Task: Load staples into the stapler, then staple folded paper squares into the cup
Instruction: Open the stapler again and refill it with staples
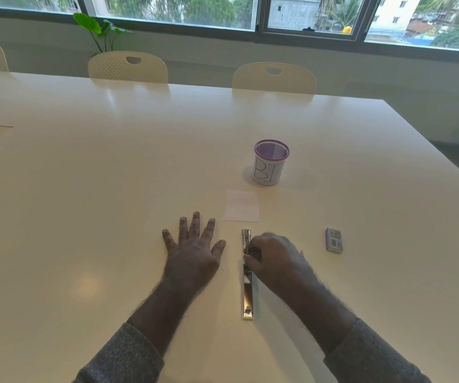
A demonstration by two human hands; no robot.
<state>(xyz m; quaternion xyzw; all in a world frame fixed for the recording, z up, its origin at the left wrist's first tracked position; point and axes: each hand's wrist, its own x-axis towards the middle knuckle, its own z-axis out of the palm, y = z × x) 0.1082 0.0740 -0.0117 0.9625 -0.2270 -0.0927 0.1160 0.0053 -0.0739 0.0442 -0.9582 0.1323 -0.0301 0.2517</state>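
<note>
We were loading: right hand [271,258] pinched staples at the opened stapler [247,275], left hand [192,244] flat on the desk [84,189]; closing it seemed next.

I see a long, glossy white table [84,167] running away from me, with a dark slot cut into its surface at the far left. Two cream chairs [127,67] with perforated backs are tucked against its far edge, and part of a third sits at the left. Behind the left chair stands a green leafy plant [98,30]. A wide window [305,15] shows buildings and trees outside.
</note>
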